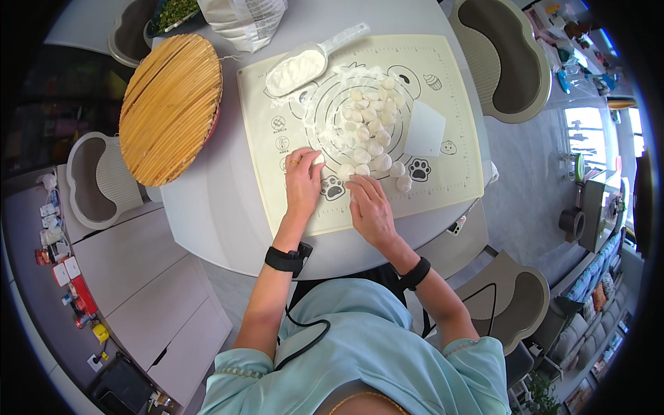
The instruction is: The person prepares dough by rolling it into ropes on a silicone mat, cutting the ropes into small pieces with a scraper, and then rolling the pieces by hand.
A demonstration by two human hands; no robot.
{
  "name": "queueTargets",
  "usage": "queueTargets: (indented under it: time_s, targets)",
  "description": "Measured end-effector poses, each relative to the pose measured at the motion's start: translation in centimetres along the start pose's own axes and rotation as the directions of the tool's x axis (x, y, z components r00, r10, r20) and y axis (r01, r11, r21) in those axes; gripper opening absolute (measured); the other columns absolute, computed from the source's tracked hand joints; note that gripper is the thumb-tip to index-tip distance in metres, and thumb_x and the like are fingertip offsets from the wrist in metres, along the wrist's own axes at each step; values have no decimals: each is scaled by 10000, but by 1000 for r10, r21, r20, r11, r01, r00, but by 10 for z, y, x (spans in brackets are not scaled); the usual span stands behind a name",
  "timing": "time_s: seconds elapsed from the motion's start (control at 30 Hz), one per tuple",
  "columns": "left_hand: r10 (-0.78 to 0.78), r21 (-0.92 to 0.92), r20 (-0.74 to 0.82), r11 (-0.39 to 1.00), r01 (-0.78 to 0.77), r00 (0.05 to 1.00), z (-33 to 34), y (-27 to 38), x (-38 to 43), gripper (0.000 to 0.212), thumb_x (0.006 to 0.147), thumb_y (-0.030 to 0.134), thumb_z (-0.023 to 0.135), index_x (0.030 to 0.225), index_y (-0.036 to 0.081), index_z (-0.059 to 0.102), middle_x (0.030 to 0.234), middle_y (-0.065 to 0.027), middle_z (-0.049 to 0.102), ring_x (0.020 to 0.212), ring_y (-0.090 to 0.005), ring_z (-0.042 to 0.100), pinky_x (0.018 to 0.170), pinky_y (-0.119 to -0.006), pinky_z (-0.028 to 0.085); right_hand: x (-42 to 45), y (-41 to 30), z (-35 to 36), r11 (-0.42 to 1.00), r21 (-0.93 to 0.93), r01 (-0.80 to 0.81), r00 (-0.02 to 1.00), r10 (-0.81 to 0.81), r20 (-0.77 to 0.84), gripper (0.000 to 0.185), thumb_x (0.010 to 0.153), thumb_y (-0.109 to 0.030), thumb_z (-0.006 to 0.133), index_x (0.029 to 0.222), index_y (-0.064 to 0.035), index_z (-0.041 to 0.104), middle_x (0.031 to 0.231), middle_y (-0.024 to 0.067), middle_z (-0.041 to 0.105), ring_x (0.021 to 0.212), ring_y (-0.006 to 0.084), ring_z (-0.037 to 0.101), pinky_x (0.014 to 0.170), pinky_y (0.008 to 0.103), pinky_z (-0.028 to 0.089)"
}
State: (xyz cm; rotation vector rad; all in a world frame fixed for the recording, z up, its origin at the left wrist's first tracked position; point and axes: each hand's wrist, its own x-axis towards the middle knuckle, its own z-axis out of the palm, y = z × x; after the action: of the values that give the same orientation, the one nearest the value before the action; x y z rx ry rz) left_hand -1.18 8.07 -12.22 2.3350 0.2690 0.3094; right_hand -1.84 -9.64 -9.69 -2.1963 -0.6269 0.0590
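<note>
A small dough piece sits between the thumb and fingers of my left hand, low on the floury pastry mat. Bent over the mat's near side, my right hand has its fingertips against the nearest dough pieces; whether it grips one is hidden under the fingers. Several more floured dough lumps lie in a loose cluster over the mat's printed circles. To their right rests a white dough scraper, flat on the mat. A clear scoop full of flour lies across the mat's far left part.
A round lid of woven stalks stands left of the mat on the round table. Behind it are a bowl of chopped greens and a white bag. Chairs surround the table. A phone lies by the right edge.
</note>
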Motion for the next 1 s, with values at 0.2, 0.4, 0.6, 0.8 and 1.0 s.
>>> queueTargets:
  time_s: [0.2, 0.4, 0.6, 0.8, 1.0]
  targets:
    - [-78, -69, 37, 994, 81, 996, 0, 13, 10, 249, 810, 41, 699, 1045, 45, 618, 1037, -98, 612, 930, -268, 578, 846, -352, 476, 0, 0, -1, 1000, 9, -14, 1000, 14, 0, 329, 743, 56, 599, 1069, 13, 603, 1149, 164, 588, 1126, 350, 530, 985, 420, 440]
    - [-222, -523, -4, 832, 187, 975, 10, 9, 11, 371, 798, -3, 697, 1141, 48, 566, 1020, -86, 610, 916, -221, 589, 875, -332, 482, -1, 2, -1, 999, 23, -23, 1000, 23, -2, 332, 741, 58, 598, 1070, 10, 605, 1140, 156, 594, 1114, 345, 537, 979, 416, 445]
    - [-107, -60, 38, 992, 109, 994, -9, 9, -1, 454, 749, 23, 745, 1172, 60, 584, 1078, -82, 566, 996, -250, 532, 874, -350, 476, -1, 1, 1, 999, 10, -34, 999, 34, -15, 334, 737, 61, 597, 1067, 6, 605, 1134, 152, 597, 1116, 339, 536, 975, 415, 447]
    - [-8, 88, 132, 996, -4, 991, -11, 0, 7, 468, 734, 126, 782, 1163, 65, 605, 1110, -100, 550, 1010, -301, 516, 904, -386, 451, 2, -3, -2, 999, 39, -38, 999, 39, -33, 276, 793, 64, 563, 1056, 1, 619, 1105, 142, 616, 1093, 350, 548, 937, 420, 461]
    - [186, 277, 129, 937, -215, 974, 2, 23, 29, 659, 867, 278, 671, 1388, -9, 388, 1434, -164, 411, 1341, -364, 343, 1111, -450, 281, 0, 0, -5, 999, 30, -31, 998, 32, -55, 321, 732, 69, 588, 1046, 2, 609, 1082, 143, 609, 1066, 333, 554, 931, 408, 466]
